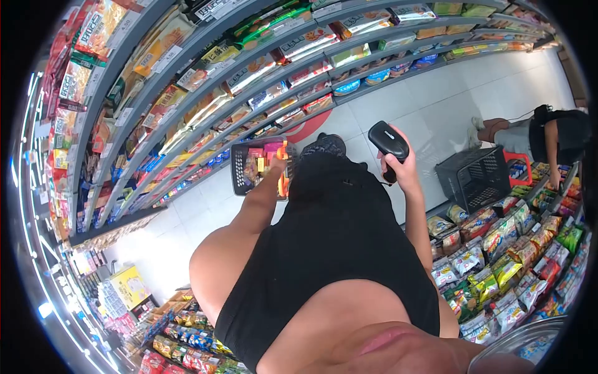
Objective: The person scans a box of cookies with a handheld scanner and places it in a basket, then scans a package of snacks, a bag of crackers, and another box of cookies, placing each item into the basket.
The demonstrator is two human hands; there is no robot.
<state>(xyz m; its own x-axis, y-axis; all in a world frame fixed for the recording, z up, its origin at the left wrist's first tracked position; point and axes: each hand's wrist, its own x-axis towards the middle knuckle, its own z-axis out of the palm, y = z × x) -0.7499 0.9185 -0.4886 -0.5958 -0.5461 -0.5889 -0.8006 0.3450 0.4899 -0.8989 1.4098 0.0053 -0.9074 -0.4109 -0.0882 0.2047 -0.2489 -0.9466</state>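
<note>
My left hand (278,164) is closed around the orange handle (283,186) of a dark shopping basket (237,177), which hangs beside my leg. Several packaged goods (254,163) in red, pink and yellow lie inside it. In my right hand (404,163) is a black handheld barcode scanner (387,138), held out in front of my body with the fingers wrapped around its grip. Its head points up and away from me. Part of the scanner's grip is hidden by my fingers.
Shelves (261,47) of packaged snacks with price tags curve along the left and top. Bagged snacks (492,274) fill a rack at right. Another person (548,140) reaches toward that rack, near a dark basket (476,177) with a red handle. Pale tiled floor (411,103) runs between.
</note>
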